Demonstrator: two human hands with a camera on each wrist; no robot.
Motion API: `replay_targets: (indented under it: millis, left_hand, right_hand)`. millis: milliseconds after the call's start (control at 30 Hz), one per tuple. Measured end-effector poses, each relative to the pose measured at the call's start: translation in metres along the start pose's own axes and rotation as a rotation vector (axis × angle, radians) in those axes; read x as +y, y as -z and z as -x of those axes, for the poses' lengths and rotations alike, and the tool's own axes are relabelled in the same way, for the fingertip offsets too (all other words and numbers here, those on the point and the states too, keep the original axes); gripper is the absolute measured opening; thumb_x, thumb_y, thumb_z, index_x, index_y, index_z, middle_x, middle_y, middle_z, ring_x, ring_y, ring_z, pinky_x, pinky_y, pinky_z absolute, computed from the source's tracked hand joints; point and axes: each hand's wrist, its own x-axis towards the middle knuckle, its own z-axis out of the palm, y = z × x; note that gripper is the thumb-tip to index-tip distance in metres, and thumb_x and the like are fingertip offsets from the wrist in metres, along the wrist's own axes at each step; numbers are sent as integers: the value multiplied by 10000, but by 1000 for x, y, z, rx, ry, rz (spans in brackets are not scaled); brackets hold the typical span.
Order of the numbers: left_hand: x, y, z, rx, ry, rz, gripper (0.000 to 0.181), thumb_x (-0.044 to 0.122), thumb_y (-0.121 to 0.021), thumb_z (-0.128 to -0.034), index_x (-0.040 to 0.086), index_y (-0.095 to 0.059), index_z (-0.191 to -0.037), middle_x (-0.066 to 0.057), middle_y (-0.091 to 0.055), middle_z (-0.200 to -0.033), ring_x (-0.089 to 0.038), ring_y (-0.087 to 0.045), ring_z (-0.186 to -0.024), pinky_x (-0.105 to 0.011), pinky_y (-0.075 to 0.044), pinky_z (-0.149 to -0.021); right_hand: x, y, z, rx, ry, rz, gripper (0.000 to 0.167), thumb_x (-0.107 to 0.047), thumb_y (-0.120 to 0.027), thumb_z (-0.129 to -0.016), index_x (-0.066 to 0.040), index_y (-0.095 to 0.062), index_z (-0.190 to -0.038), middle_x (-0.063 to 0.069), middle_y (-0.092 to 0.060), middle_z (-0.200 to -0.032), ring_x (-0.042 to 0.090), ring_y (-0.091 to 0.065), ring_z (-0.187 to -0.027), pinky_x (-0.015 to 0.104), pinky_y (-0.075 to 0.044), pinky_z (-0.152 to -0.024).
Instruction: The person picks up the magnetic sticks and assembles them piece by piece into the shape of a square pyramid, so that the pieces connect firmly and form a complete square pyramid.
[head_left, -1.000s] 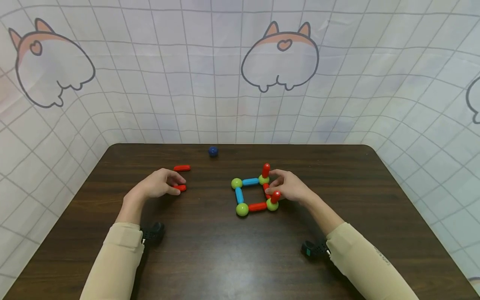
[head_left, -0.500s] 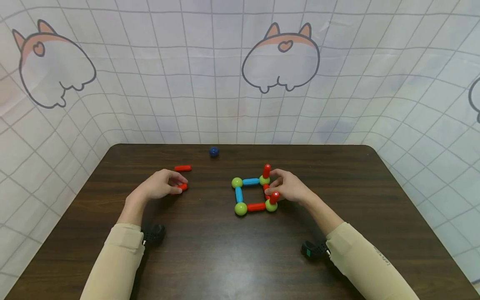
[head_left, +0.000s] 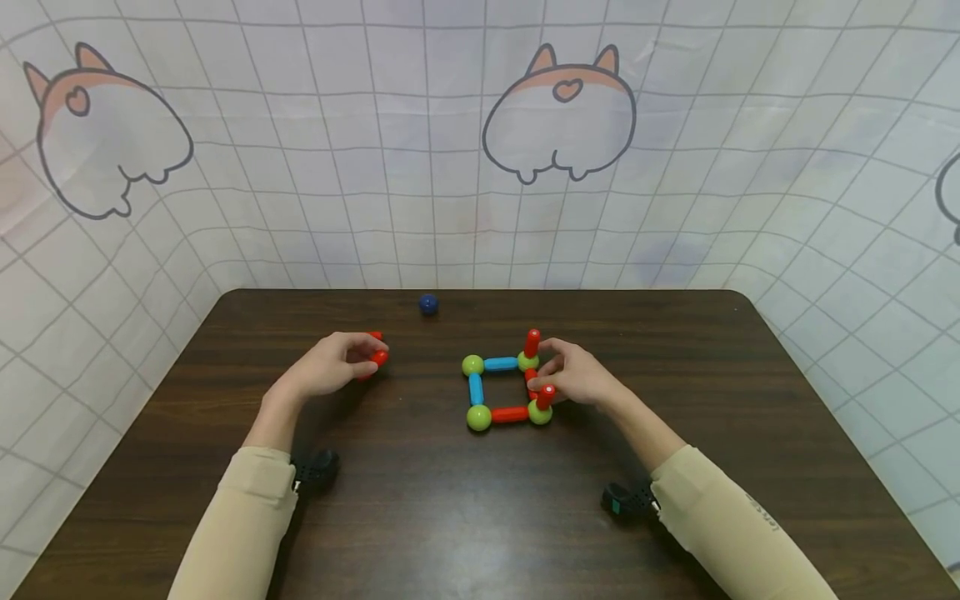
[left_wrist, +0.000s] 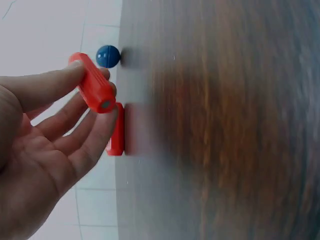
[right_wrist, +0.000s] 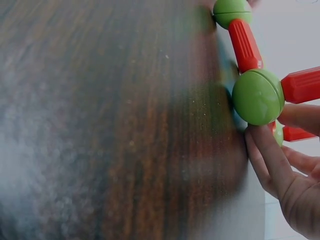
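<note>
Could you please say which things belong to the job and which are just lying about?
In the job:
Ridged red plastic-looking rod, in the left hand
Square frame of green balls and red and blue rods, held by the right hand

Lying about, perhaps spares:
Second ridged red rod, loose
Shiny dark blue ball, untouched
</note>
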Motion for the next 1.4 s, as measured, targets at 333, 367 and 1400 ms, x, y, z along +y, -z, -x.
replay_targets:
  millis: [333, 367, 1400]
  left_hand:
    - [6, -8, -3, 46, -26, 148, 353, 86, -697, -990, 1, -632, -1327, -141, -663, -1220, -301, -641, -1099, -456, -521, -931]
    - [7, -9, -4, 53, -24, 160, 354, 84, -704, -985, 3, -635, -1322, -145, -663, -1211, -304, -643, -1090, -452, -522, -926]
    - [41, -40, -33, 163, -21, 304, 345, 53, -772, -926, 18, -669, -1253, -116, -676, -1199, -282, -656, -1073, -449, -534, -920]
  right_hand:
    - [-1, -3, 3, 5, -14, 5, 659, -81, -770, -924, 20, -429, -1479, 178, -683, -1069, 230, -698, -824, 382, -613, -749]
    - [-1, -4, 3, 5, -14, 4, 658, -80, -770, -923, 21, -430, -1478, 179, -682, -1070, 230, -698, -825, 383, -613, -749]
    - [-1, -1, 4, 5, -20, 3, 654, -104, -784, -917, 18, -449, -1464, 179, -677, -1074, 229, -696, -816, 376, -612, -746]
